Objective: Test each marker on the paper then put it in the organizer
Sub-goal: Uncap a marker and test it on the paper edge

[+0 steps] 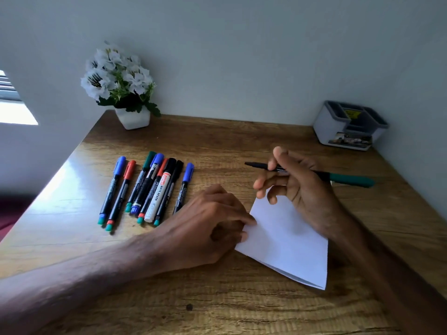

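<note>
Head view: the right hand [297, 189] pinches a green-capped marker [350, 180] between thumb and curled fingers. Its long axis runs left to right, with the dark tip jutting left past the fingertips and the green cap at the rear. Folded paper [290, 250] lies just below those fingers, toward the person; the left hand [208, 223] pinches its left edge with curled fingers. 8 capped markers [150, 187] lie left of the left knuckles. Beyond the right hand, the organizer [324, 129] sits on the wooden table [217, 298] in the wall corner.

A: Your right hand [298, 189] covers the top corner of the paper [290, 240] and the middle of the marker [348, 179].

B: Noted. Label on the organizer [325, 126]: too small to read. Your forearms run off frame.
</note>
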The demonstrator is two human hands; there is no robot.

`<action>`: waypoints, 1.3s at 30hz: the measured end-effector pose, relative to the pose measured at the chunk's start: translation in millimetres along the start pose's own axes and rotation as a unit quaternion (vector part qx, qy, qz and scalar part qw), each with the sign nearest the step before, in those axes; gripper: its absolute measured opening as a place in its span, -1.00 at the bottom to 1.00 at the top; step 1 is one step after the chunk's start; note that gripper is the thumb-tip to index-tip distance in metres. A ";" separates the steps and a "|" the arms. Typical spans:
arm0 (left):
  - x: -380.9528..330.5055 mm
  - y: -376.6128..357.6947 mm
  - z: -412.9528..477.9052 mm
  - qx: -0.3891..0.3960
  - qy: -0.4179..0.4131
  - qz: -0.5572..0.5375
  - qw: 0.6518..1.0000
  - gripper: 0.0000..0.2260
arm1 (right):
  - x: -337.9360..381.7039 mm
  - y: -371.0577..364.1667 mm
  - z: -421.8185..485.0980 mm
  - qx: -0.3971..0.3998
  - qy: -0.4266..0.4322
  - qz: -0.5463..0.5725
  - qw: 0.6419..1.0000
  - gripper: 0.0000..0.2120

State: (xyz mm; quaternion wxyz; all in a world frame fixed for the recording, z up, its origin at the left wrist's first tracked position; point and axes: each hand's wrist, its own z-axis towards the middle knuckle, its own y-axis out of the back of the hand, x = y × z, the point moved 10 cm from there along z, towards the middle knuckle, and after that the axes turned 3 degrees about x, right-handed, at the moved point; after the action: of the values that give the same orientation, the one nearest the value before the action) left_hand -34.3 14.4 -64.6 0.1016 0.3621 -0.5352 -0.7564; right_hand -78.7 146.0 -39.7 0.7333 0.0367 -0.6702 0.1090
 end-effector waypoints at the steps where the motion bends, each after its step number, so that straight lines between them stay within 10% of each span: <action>1: 1.9 -0.8 0.0 0.000 0.009 0.000 1.000 -0.67 | -1.8 1.4 -0.1 -0.009 -0.009 -0.012 1.000 -0.72; 8: 2.5 -7.0 -3.0 0.019 0.024 0.030 0.999 -0.47 | -8.9 6.5 -36.7 -0.022 -0.089 -0.041 0.995 -0.52; 15: 1.4 -10.1 -2.9 0.012 0.037 0.024 0.999 -0.42 | -22.6 0.0 -88.4 0.028 -0.096 -0.098 0.990 -0.79; 39: 2.2 -12.3 -5.4 0.052 0.004 0.042 0.998 -0.40 | -17.3 -31.8 -64.1 0.117 0.097 -0.292 0.944 -0.97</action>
State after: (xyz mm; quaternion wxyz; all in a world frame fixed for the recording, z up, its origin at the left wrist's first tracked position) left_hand -29.5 14.3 -77.3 0.1170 0.3474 -0.5878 -0.7212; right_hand -11.0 125.9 -60.2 0.7848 0.3057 -0.5383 -0.0288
